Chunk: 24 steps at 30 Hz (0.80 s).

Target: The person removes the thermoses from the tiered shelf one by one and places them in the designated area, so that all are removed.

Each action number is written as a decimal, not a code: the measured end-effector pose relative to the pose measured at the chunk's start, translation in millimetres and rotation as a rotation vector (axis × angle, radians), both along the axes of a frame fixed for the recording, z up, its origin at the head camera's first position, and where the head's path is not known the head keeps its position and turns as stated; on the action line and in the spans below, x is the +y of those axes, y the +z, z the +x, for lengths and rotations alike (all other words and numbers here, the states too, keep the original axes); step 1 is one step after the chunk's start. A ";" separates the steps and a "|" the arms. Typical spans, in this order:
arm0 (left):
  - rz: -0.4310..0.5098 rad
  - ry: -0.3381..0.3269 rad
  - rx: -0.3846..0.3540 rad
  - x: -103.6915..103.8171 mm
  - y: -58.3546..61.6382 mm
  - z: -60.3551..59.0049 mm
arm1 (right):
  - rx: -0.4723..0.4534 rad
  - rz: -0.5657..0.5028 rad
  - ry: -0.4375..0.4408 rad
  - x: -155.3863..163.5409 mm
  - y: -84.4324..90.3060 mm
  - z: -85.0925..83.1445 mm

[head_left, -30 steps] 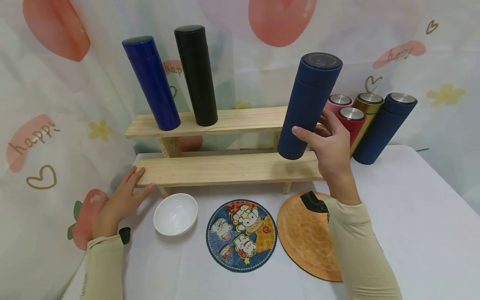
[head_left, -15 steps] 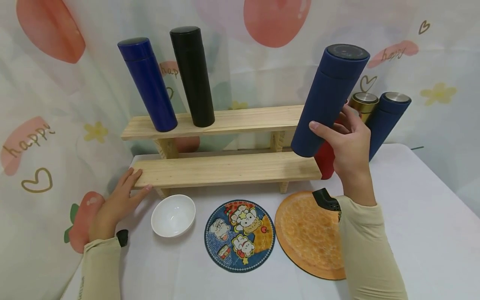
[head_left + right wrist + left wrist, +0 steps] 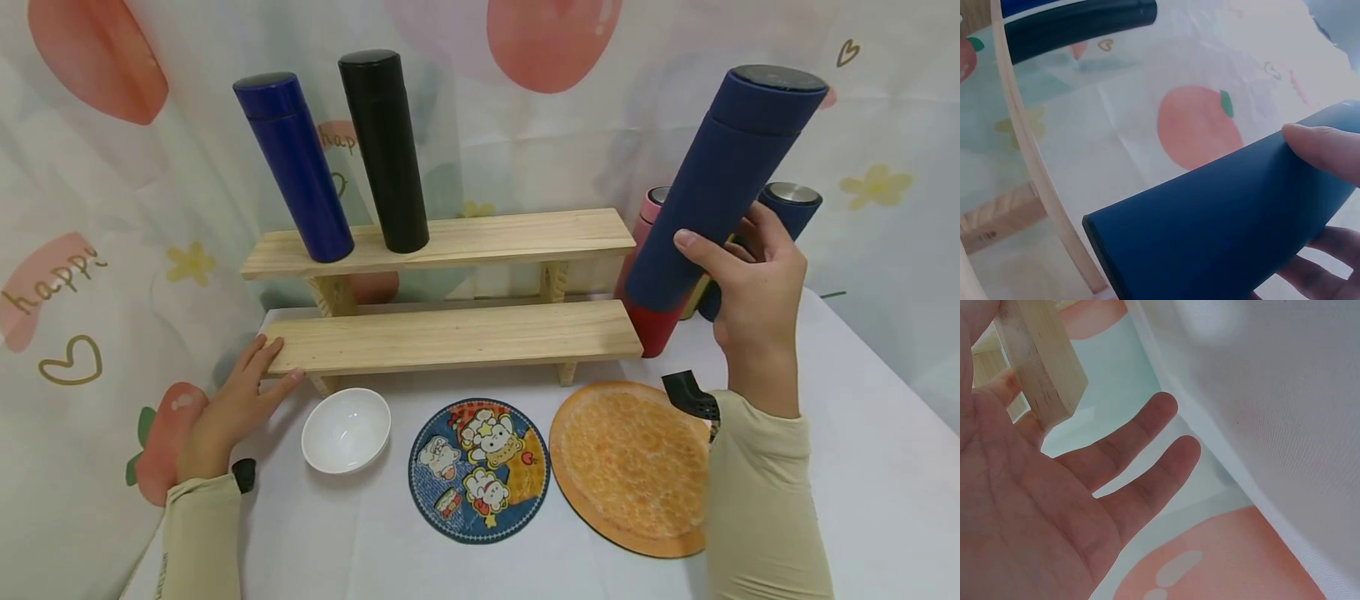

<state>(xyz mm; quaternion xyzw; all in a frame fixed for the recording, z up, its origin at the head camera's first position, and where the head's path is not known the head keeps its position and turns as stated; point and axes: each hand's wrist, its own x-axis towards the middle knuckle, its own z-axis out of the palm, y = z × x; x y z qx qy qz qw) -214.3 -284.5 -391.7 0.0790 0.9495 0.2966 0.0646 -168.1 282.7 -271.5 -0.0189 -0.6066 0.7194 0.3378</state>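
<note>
Though near the rack's edge, right hand's navy bottle clear of it.

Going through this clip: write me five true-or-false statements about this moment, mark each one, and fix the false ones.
1. The right hand holds a dark blue bottle. True.
2. The white bowl stands to the left of the round cartoon mat in the head view. True.
3. The left hand is gripping the white bowl. False: it touches the left end of the lower shelf board.
4. Three bottles stand on the upper shelf board. False: two do, a bright blue bottle and a black bottle.
5. In the head view, the dark blue bottle partly hides a red bottle. True.
</note>
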 end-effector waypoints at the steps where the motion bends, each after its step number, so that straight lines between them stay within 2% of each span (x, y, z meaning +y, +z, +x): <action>1: -0.003 0.001 0.000 0.4 0.1 -0.2 | 0.003 -0.008 -0.005 2.1 0.6 0.9; 9: -0.007 -0.005 0.005 0.0 -0.2 0.2 | 0.011 -0.100 -0.013 22.9 2.5 7.5; 15: -0.007 -0.013 0.018 -1.6 -2.3 -2.4 | -0.016 -0.100 -0.089 36.6 3.8 10.3; 24: -0.024 -0.018 0.023 1.2 0.4 -2.5 | -0.011 -0.123 -0.145 48.4 1.4 12.0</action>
